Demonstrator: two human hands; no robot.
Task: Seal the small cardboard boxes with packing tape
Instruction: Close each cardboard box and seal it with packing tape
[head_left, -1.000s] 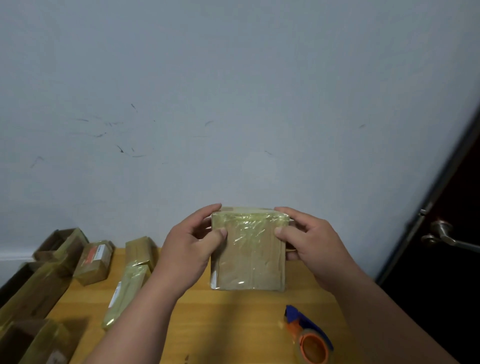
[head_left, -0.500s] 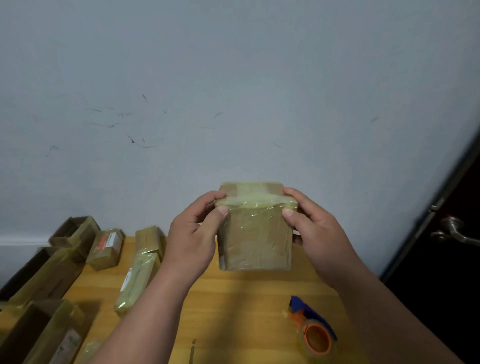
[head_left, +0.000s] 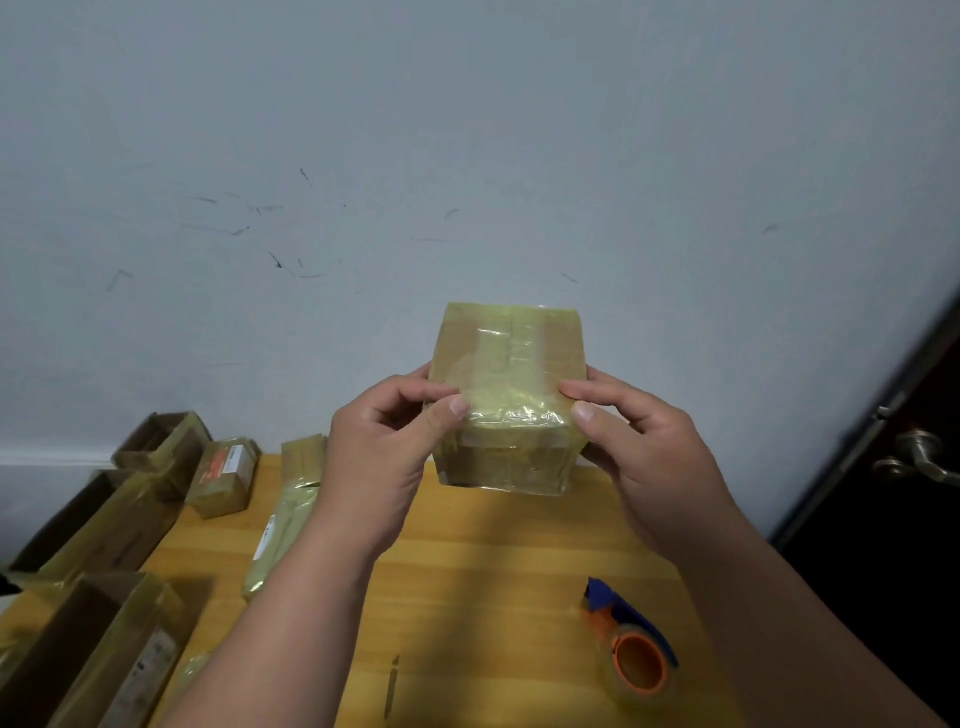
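Note:
A small cardboard box (head_left: 511, 364), wrapped in shiny yellowish tape, is held up above the wooden table (head_left: 483, 582) in front of the wall. My left hand (head_left: 384, 452) grips its left side with the thumb on the near taped edge. My right hand (head_left: 644, 447) grips its right side, thumb on the same edge. The box is tilted so its broad taped face shows. A tape dispenser (head_left: 631, 649) with a blue handle and orange core lies on the table at the lower right, apart from both hands.
Several taped boxes lie at the table's left: a small one with an orange label (head_left: 223, 478), a long narrow one (head_left: 283, 535), and open cartons (head_left: 93, 644) near the left edge. A dark door with a metal handle (head_left: 914, 462) stands at the right.
Both hands have lifted the box higher and tipped it, so a different, broader taped face now shows. The dispenser has not moved.

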